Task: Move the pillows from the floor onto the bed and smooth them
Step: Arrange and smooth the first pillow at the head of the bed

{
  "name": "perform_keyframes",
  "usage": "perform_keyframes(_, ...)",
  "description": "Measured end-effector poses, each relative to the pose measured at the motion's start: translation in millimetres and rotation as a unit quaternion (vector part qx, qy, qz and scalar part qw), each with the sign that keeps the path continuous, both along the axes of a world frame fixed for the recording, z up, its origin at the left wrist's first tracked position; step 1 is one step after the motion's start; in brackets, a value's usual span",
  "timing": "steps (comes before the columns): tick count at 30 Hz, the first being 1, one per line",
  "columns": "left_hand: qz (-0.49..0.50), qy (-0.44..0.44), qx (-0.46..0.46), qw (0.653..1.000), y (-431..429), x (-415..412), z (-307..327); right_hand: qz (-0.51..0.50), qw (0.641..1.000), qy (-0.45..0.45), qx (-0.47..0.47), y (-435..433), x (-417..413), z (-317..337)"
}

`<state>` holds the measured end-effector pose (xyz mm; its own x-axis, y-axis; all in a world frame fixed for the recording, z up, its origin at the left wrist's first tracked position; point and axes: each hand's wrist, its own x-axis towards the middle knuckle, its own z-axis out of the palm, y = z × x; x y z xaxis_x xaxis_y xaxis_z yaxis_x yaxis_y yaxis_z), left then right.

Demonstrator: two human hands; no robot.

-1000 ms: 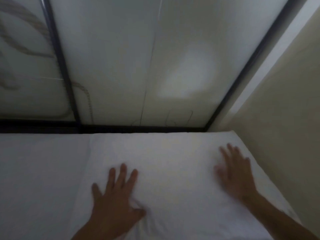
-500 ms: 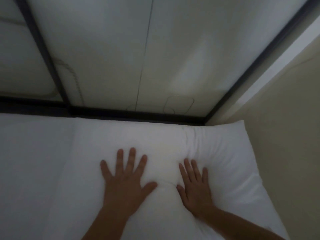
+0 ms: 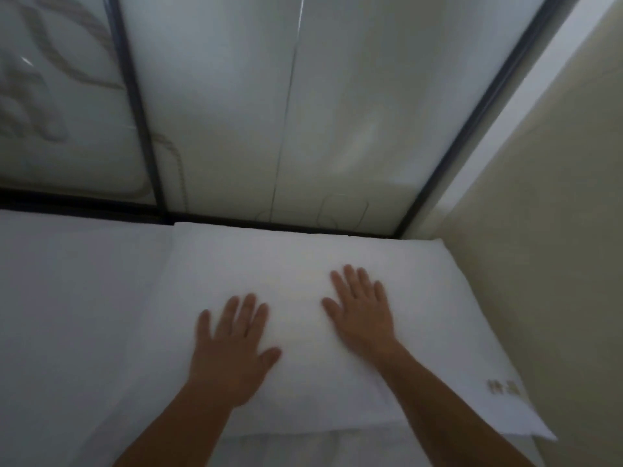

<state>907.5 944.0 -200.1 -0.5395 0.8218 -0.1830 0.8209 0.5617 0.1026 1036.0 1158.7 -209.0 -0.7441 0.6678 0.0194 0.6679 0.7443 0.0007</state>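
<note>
A white pillow (image 3: 438, 315) lies flat on the bed, its far edge against the headboard and its right side along the wall. My left hand (image 3: 232, 348) rests palm down on the pillow's near left part, fingers spread. My right hand (image 3: 362, 311) lies flat on the pillow's middle, fingers apart, a hand's width to the right of the left one. A second white pillow (image 3: 67, 298) lies flat beside it on the left. The pillow surface around my hands looks smooth. A small printed mark (image 3: 504, 387) shows near its front right corner.
A glossy white headboard panel (image 3: 337, 112) with dark frame bars (image 3: 135, 96) stands right behind the pillows. A beige wall (image 3: 556, 230) closes the right side. White bedsheet (image 3: 320, 449) shows below the pillow's front edge.
My right hand swept from the pillow's right side to its middle, then slightly outward. The bulge and creases seen half a second ago at the right corner have flattened. My left hand stayed.
</note>
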Motion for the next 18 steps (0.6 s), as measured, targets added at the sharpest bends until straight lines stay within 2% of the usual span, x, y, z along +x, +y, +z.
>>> perform_keyframes(3, 0.029, 0.003, -0.007, 1.000, -19, -13, 5, -0.110, 0.993, -0.030, 0.017, 48, 49, 4)
perform_keyframes(6, 0.035, 0.032, 0.059, 0.997, -5, -8, 18, -0.195, 0.981, 0.009, 0.021, 68, 60, 20)
perform_keyframes(7, 0.020, 0.037, 0.076, 0.996, 2, -3, 21, -0.181, 0.982, 0.032, 0.034, 65, 52, 24)
perform_keyframes(9, -0.018, 0.018, 0.065, 0.998, 10, 9, 18, -0.087, 0.994, 0.051, 0.036, 48, 32, 25)
perform_keyframes(11, -0.034, -0.007, 0.020, 0.999, 5, 11, 8, -0.010, 1.000, 0.018, 0.020, 35, 27, 13)
perform_keyframes(12, -0.033, -0.006, 0.007, 0.999, -3, 6, 4, -0.023, 1.000, -0.008, 0.012, 38, 34, 8)
perform_keyframes(16, 0.003, -0.001, 0.005, 1.000, -24, -16, 7, -0.215, 0.976, -0.035, -0.004, 83, 75, 19)
perform_keyframes(18, 0.009, 0.012, 0.045, 0.999, -16, -14, 16, -0.243, 0.970, -0.011, 0.002, 87, 71, 32)
